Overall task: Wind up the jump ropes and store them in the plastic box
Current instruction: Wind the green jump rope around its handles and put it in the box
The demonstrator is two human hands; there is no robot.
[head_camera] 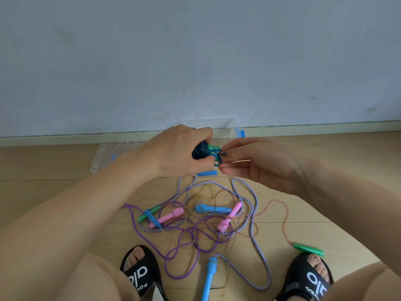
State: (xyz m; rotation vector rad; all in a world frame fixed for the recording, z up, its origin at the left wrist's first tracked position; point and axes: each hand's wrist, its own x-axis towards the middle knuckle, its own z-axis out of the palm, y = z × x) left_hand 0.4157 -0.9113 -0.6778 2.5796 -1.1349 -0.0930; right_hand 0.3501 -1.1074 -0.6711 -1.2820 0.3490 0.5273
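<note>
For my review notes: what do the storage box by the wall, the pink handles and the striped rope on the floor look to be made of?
Storage box: clear hard plastic, since the wall shows through it. Pink handles: smooth moulded plastic with an even colour, it seems. Striped rope: probably braided cord, purple and white twisted strands, matte.

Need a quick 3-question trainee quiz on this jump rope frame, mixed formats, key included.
1. True or false: the left hand grips a wound dark blue rope bundle.
2. What does the right hand pinch? A) the bundle's loose blue rope end B) a pink handle C) the box lid
3. Fill in: the clear plastic box stands against the ___.

Key: 1 true; 2 A; 3 wall
</note>
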